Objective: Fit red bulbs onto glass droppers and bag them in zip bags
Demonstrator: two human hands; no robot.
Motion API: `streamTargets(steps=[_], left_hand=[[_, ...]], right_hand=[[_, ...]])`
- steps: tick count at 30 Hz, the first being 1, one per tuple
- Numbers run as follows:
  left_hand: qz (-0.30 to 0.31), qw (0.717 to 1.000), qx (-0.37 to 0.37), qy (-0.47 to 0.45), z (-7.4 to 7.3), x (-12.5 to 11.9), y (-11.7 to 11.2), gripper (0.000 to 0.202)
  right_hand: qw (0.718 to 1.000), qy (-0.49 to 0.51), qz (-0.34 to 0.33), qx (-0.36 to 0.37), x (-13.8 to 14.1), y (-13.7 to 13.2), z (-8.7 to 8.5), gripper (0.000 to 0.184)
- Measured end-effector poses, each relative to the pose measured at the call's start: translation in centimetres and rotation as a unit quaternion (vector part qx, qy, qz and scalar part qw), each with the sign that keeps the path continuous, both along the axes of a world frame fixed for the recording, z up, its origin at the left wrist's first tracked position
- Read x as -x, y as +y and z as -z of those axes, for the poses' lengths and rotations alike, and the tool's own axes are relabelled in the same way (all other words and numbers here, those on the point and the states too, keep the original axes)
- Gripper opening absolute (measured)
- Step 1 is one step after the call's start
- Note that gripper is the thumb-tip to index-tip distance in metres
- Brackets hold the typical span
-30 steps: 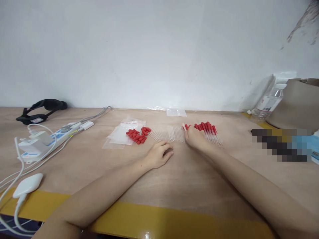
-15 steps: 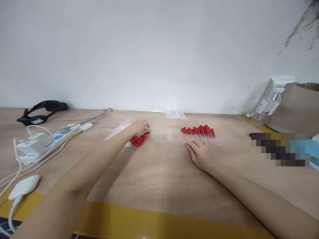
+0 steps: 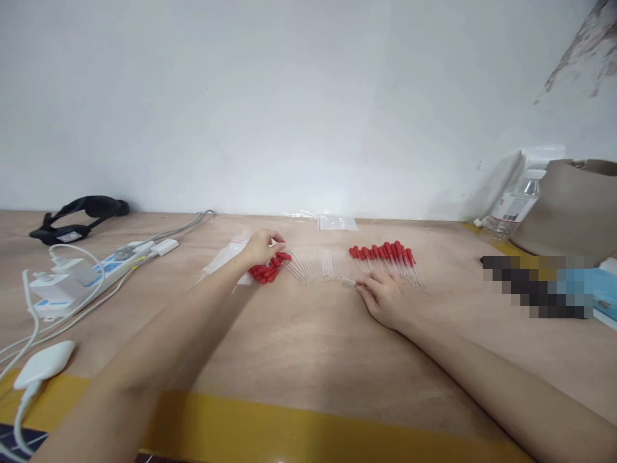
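My left hand (image 3: 260, 247) is stretched out over a pile of loose red rubber caps (image 3: 268, 269), fingers curled in a pinch on the pile; what it holds is hidden. My right hand (image 3: 383, 297) rests on the wooden table (image 3: 308, 347), fingertips closed on a clear glass tube (image 3: 350, 281) at the right end of a row of bare glass tubes (image 3: 321, 265). Just behind that hand lies a row of finished droppers with red caps (image 3: 388, 255).
Small clear plastic bags (image 3: 226, 257) lie under and left of the caps, another bag (image 3: 337, 223) by the wall. A power strip with chargers and cables (image 3: 72, 273) sits left, a black strap (image 3: 77, 215) behind it. A plastic bottle (image 3: 511, 206) and brown bag (image 3: 573, 206) stand right.
My left hand went from the table's middle out to the red cap pile and closed on it. My right hand pulled back from the capped droppers to the end of the bare tubes.
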State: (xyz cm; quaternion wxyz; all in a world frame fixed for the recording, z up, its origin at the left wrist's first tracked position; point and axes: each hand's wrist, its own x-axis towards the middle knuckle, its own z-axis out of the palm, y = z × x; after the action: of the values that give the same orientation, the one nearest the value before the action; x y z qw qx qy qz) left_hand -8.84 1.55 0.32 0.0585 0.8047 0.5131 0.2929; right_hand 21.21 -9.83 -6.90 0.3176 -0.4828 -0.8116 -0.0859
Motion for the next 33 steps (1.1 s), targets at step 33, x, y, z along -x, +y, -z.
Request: streamTargets(steps=[33], left_hand=[[0.165,0.940,0.137,-0.266,6.6,-7.4,-9.1,0.024]], right_hand=[[0.993,0.064,-0.093,0.021,3.4,-1.3,-0.7,0.020]])
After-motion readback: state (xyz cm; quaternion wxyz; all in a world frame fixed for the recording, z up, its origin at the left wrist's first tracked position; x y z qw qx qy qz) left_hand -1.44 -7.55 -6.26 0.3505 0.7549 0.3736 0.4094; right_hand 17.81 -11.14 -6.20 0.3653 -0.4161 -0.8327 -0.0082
